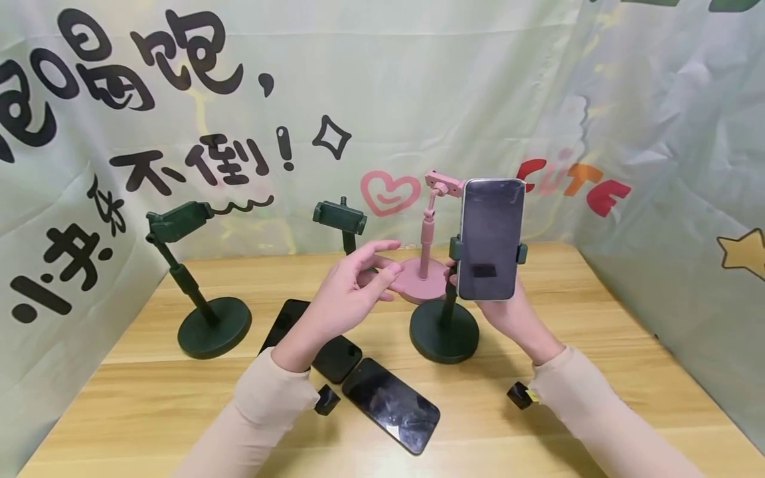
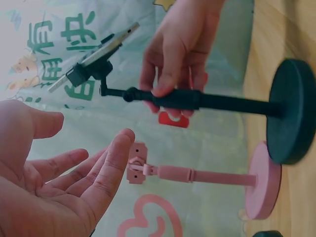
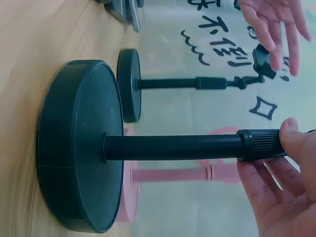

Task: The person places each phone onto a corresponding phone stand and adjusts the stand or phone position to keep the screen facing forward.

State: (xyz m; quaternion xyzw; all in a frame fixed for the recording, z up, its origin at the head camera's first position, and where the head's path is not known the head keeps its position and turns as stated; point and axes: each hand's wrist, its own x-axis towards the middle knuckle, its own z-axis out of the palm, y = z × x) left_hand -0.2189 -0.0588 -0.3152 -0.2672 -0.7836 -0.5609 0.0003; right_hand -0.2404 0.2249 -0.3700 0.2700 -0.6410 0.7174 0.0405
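Head view: the right hand (image 1: 507,315) grips the front green stand (image 1: 445,335), whose clamp (image 1: 456,248) holds a phone (image 1: 491,239) well inside the edge of the table (image 1: 597,325); the left hand (image 1: 355,285), fingers loose, holds nothing, open air between it and that phone. Count them: three green stands (image 1: 215,328), one pink stand (image 1: 426,252), at least two phones lying flat (image 1: 391,406). Left wrist view: the phone leans back! Right wrist view: fingers pinch the ribbed collar (image 3: 259,144), round base (image 3: 81,145) on the table.

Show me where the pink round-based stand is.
In the head view, the pink stand is slightly right of centre, behind the dark green, round-based stand the right hand grips.
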